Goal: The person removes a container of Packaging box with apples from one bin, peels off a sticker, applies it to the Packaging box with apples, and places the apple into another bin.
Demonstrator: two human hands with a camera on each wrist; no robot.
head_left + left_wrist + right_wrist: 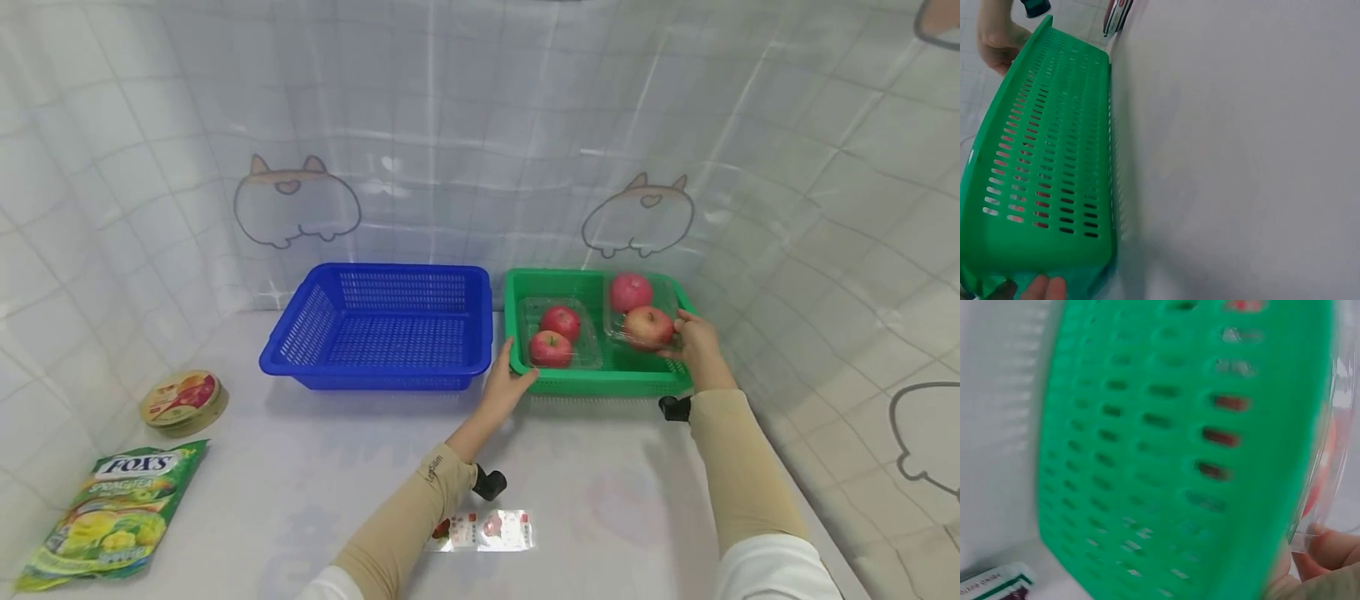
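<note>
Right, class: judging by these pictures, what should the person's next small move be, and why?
Probably the right hand should lower the clear apple pack it holds into the green basket. That pack sticks up past the rim in the right wrist view, a second pack lies inside, and the left hand touches the near left corner.

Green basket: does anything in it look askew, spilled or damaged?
One thing: the right pack of apples pokes above the rim of the green basket, while the left pack of apples lies lower inside. The right hand grips the raised one, so it is probably just being handled. No spill or damage shows.
</note>
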